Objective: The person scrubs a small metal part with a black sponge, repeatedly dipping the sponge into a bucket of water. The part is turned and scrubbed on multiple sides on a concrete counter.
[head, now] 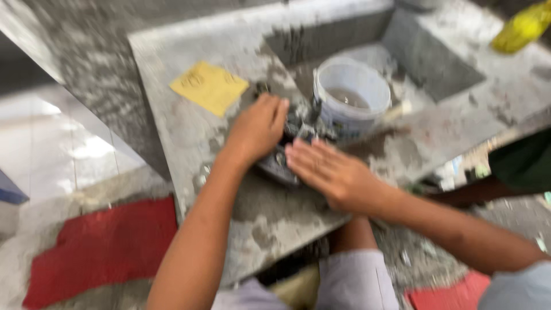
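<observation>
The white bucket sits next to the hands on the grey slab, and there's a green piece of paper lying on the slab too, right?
Not quite. The head view shows the paper is yellow, not green. The white bucket does sit by the hands on the grey slab.

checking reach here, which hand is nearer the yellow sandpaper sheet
Left. The left hand lies just right of and below the yellow sandpaper sheet; the right hand is farther right and nearer the person.

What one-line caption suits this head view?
Both hands press a dark tool beside a white bucket.
</observation>
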A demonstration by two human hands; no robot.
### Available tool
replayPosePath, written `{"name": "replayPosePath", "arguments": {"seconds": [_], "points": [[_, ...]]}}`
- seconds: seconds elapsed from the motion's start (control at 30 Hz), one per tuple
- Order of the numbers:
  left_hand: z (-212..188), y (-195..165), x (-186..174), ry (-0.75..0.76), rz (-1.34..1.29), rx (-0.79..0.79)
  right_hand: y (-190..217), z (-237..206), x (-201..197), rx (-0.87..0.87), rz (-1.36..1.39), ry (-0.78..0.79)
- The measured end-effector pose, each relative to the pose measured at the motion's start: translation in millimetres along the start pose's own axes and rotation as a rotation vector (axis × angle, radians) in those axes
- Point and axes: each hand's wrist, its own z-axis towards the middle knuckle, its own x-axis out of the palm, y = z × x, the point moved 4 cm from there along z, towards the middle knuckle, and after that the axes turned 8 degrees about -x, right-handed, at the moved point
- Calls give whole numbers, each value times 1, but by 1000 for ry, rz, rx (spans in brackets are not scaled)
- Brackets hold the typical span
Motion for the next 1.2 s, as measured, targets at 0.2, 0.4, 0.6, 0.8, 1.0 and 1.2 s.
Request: {"name": "replayPosePath", "arguments": {"seconds": [0.2, 0.4, 0.6, 0.8, 1.0, 1.2], "points": [[0, 4, 2, 20, -21, -36, 2, -10, 11, 16, -6, -46], [2, 8, 7, -2, -24, -17, 0, -19, 17, -14, 94, -71], [7, 9, 4, -63, -39, 20, -1, 1, 4, -85, 34, -112], [4, 11, 10, -22, -35, -2, 0, -2, 6, -136, 9, -29], [4, 6, 5, 11, -50, -41, -1, 2, 4, -77, 1, -61], [4, 10, 6, 32, -46, -87, -7, 5, 5, -71, 30, -81]]}}
